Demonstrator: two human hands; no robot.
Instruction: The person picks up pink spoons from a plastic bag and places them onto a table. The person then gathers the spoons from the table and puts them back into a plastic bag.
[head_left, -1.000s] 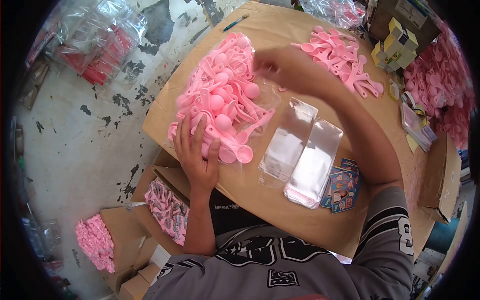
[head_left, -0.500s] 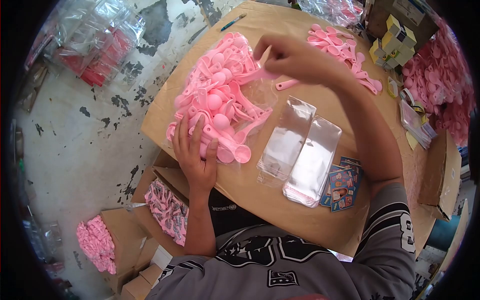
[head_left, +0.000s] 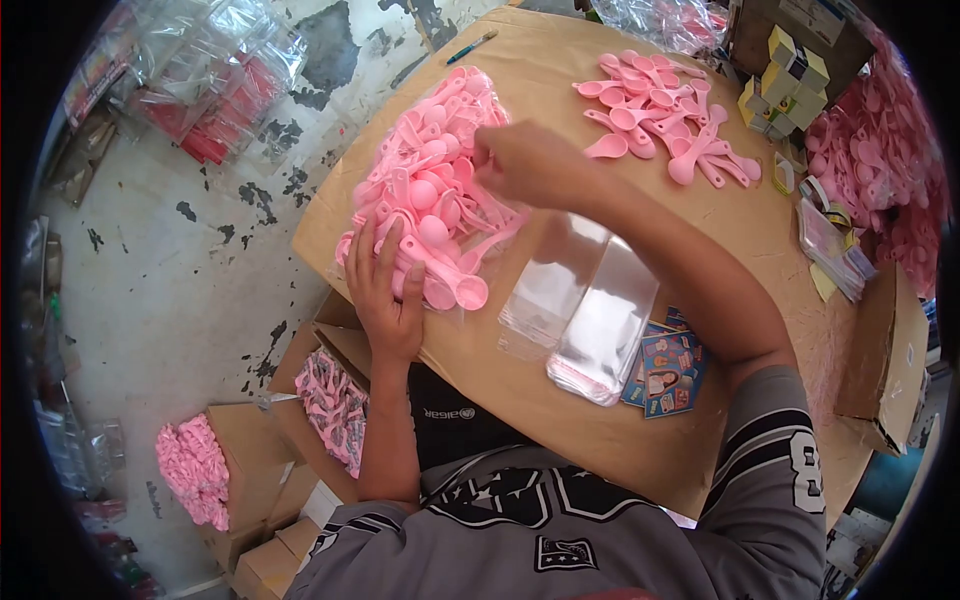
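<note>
A clear plastic bag (head_left: 365, 185) full of pink measuring spoons (head_left: 425, 190) lies on the left of the brown-covered table. My left hand (head_left: 388, 295) rests on the near end of this heap, fingers spread over the spoons and thumb apart. Against the heap's right side is my right hand (head_left: 525, 165), its fingers curled in and partly hidden; what they hold, if anything, cannot be made out. Loose pink spoons (head_left: 650, 110) are scattered farther right. Two stacks of clear plastic sleeves (head_left: 605, 320) lie below my right forearm, beside several printed blue cards (head_left: 672, 372).
A pen (head_left: 472, 46) lies at the far table edge. Small yellow boxes (head_left: 790, 85) and a large heap of pink spoons (head_left: 880, 170) stand at the right. Open cartons (head_left: 245, 465) with pink items sit on the floor at lower left, near bagged goods (head_left: 205, 90).
My right hand has moved left and down to the bagged heap. Its forearm no longer covers the loose spoons. My left hand stays on the bag; the view has shifted slightly.
</note>
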